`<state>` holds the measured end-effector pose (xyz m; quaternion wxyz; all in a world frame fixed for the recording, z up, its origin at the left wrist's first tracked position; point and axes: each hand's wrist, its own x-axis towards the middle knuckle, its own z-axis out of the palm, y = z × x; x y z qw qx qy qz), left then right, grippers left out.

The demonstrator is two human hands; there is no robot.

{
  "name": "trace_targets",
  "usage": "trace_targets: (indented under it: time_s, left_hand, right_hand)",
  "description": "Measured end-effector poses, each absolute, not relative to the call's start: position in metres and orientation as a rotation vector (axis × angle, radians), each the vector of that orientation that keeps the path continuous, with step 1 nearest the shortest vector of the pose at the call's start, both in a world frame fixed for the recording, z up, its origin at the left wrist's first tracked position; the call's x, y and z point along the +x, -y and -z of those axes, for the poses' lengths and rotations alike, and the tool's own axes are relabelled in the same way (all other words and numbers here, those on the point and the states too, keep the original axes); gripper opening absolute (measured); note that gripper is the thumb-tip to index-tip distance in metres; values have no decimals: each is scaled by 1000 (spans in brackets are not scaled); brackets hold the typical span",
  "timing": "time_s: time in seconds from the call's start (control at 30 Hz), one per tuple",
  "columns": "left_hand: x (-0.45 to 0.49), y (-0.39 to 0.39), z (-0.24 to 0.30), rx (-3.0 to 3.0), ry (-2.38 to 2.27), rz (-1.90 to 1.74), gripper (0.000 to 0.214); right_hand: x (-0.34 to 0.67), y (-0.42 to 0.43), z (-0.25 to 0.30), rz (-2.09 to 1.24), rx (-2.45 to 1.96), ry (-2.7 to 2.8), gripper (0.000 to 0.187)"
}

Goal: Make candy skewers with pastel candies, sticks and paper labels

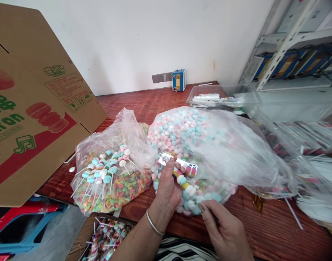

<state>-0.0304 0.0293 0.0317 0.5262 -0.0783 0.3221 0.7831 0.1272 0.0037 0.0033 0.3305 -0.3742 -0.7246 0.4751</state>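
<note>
My left hand [169,186] is closed around a string of candies [185,185], white and yellow pieces with brown balls above them. A shiny printed plastic wrapper [191,169] lies against the same fingers. To its right, my right hand [225,224] is closed in a pinch at the lower end of the candies; what lies between thumb and finger is hidden. Behind both hands rests a large clear bag of pink, white and blue candies [179,127]. On the left, several finished candy sticks [106,166] lie on a bag of coloured ring candies [133,185].
A cardboard carton [46,119] rises at the left. Below the table edge sits an open box of wrapped candy sticks [108,235]. A clear plastic tray [222,95] and a small blue device [179,80] stand at the back. White sticks and wrappers [312,145] fill the right side.
</note>
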Motion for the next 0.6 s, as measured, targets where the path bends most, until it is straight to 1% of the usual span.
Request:
trace_targets:
  time_s: [0.07,0.1,0.13,0.17,0.2,0.33,0.37,0.43,0.6]
  left_hand:
    - [-29,-29,-31,-224,-782,-1868,12]
    - [-28,-29,-30,-232,-787,-1866,13]
    - [-27,-29,-29,-238,-792,-1864,14]
    - [-26,-28,-28,-239,-794,-1858,16]
    - [-25,-28,-27,-236,-790,-1846,19]
    - [-13,-23,-25,-189,-755,-1787,20]
    - [-9,-21,-25,-168,-750,-1774,20]
    - [-2,-18,-23,-123,-738,-1750,20]
    - [-14,-18,-24,-77,-767,-1760,26]
  right_hand:
    - [129,-6,2,-845,-918,2060,16]
    - [130,-7,5,-714,-895,2101,14]
    - [130,-8,6,-643,-885,2121,13]
    - [130,-8,7,-647,-892,2124,13]
    - [129,-9,6,-726,-916,2111,14]
    - [118,-13,1,-1366,-1041,1843,30]
    - [116,-14,0,-1469,-1057,1750,32]
    - [112,-17,0,-1547,-1057,1628,32]
    - [116,-18,3,-1447,-1038,1708,30]
